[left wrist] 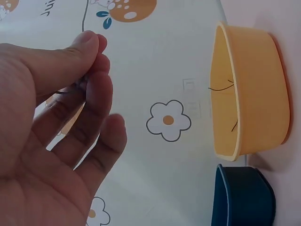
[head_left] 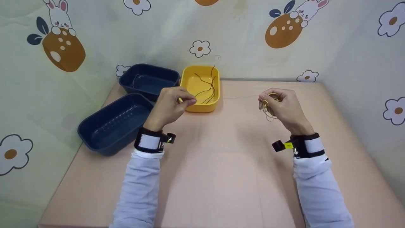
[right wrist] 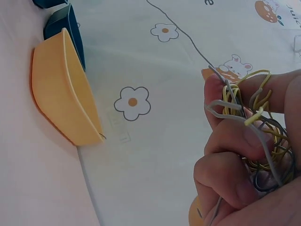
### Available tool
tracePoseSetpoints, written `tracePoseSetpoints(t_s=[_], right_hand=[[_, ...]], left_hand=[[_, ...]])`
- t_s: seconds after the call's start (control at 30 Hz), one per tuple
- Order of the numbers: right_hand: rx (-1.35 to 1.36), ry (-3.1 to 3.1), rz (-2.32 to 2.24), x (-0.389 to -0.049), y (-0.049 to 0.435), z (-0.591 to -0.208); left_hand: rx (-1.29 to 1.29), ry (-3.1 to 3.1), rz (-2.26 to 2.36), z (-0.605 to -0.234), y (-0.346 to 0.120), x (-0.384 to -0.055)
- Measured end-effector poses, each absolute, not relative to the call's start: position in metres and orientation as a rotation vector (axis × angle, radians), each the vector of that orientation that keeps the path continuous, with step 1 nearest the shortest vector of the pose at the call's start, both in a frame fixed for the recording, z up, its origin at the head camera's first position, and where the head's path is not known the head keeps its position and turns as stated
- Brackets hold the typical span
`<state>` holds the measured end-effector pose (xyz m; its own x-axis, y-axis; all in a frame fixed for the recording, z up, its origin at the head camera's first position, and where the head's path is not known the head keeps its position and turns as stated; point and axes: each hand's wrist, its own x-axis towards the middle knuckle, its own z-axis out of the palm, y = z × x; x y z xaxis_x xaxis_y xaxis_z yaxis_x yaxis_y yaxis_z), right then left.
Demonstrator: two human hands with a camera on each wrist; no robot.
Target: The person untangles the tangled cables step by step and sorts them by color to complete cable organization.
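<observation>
My left hand [head_left: 171,104] pinches a thin grey strand [right wrist: 188,37], like cord or wire, between thumb and fingertips. A small yellow bit [head_left: 180,100] shows by its curled fingers. That strand runs almost level across to my right hand [head_left: 284,106], which grips a loose tangle of yellow and grey strands [right wrist: 277,146]. Loops and loose ends stick out past the right thumb and fingers. Both hands are raised over the table. Behind the left fingertips stands a yellow box [head_left: 202,108] with several dark strands [head_left: 210,87] in it, some reaching over its rim.
Two dark blue boxes stand left of the yellow one, one at the back [head_left: 148,68] and one nearer [head_left: 115,126], close to my left forearm. The table [head_left: 221,177] has a pale pink cover. Printed cloth walls [head_left: 240,38] close off the back and sides.
</observation>
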<state>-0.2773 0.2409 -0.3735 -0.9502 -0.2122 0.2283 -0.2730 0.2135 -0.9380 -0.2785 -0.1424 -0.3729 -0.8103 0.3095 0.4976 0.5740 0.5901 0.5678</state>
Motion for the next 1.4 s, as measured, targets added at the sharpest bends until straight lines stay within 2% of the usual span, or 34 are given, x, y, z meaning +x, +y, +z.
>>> tracePoseSetpoints(t_s=[0.3,0.6,0.97,1.4], right_hand=[[0.425,-2.464,1.896,-0.280,0.233,-0.379],[0.381,-2.476,1.915,-0.282,0.233,-0.380],[0.363,-2.473,1.946,-0.281,0.230,-0.383],[0.366,-2.482,1.964,-0.283,0.225,-0.386]], left_hand=[[-0.592,-2.545,-1.094,-0.372,-0.151,-0.277],[-0.424,-2.466,-0.994,-0.358,-0.197,-0.283],[-0.052,-2.345,-0.800,-0.340,-0.247,-0.317],[0.239,-2.550,-0.683,-0.359,-0.253,-0.355]])
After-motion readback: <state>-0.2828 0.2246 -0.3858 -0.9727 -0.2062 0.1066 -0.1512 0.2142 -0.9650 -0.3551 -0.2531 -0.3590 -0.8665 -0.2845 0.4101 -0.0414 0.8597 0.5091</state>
